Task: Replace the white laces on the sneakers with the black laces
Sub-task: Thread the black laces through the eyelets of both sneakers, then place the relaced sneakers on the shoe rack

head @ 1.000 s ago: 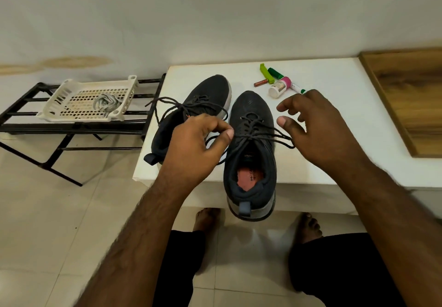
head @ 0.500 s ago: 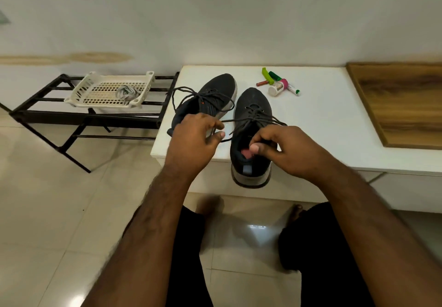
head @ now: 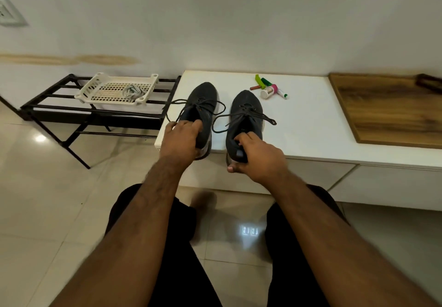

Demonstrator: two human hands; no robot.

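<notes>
Two dark shoes sat side by side on the near left part of the white table (head: 311, 120), toes pointing far. The left hand (head: 181, 141) curled around the heel of the left shoe (head: 203, 101). The right hand (head: 258, 156) gripped the heel of the right shoe (head: 246, 110). Black laces (head: 241, 115) were threaded in both shoes, loose ends hanging out. White laces (head: 131, 90) lay in a basket (head: 95, 86) on a black rack (head: 59, 110), far left.

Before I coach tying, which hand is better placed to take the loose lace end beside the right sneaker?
Right. The right hand grips that right sneaker at the heel, on the side where the lace end lies. The left hand holds the left sneaker.
</notes>
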